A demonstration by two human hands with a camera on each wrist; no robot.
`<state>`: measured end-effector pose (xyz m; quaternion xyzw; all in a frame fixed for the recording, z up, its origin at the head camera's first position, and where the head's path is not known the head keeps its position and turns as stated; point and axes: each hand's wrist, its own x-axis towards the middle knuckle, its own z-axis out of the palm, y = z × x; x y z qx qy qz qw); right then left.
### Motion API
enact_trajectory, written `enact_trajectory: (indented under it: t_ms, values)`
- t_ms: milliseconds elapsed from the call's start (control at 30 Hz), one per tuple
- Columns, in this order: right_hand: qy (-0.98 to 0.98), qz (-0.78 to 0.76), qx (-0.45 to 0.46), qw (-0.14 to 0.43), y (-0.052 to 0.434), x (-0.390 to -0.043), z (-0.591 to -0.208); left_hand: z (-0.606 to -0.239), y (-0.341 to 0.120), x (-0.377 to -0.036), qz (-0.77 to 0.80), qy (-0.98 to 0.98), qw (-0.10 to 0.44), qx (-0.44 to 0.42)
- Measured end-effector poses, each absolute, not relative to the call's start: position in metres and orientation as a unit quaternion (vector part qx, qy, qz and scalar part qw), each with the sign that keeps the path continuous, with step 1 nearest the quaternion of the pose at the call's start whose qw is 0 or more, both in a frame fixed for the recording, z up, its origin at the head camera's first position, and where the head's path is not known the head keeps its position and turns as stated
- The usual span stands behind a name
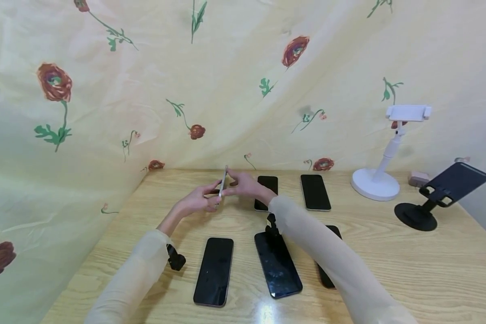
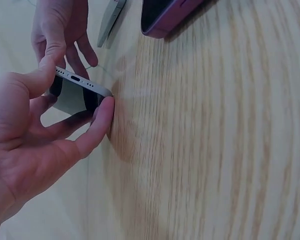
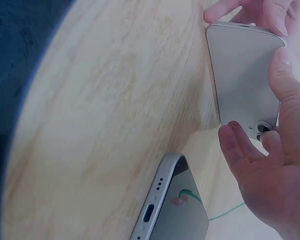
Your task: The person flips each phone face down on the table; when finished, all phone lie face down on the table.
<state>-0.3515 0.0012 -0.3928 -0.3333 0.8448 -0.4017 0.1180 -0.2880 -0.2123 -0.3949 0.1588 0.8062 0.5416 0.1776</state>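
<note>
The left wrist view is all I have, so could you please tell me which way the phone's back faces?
Observer: The phone shows its pale back and camera lenses to the right wrist view, so the back faces the right hand.
Operator: Thank you; is the phone lifted off the table?
Observer: Yes, the head view shows it held edge-on above the table, between the left hand and the right hand.
Operator: What else lies on the table?
Observer: Five dark phones lie flat, three in a near row and two farther back.
Operator: Anything off to the right?
Observer: A white stand and a black stand sit there.
</note>
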Motion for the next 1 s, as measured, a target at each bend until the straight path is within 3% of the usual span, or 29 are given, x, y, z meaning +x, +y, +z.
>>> enact_trajectory:
  t_ms: [300, 1000]
  values:
    - [0.848, -0.407, -0.322, 0.108, -0.006, -0.35, -0.396, -0.395, -0.211, -0.288, 0.565, 0.797, 0.177, 0.121]
    - [0.85, -0.383, -0.344, 0.109, -0.018, -0.344, -0.408, -0.394, -0.219, -0.283, 0.587, 0.78, 0.179, 0.121]
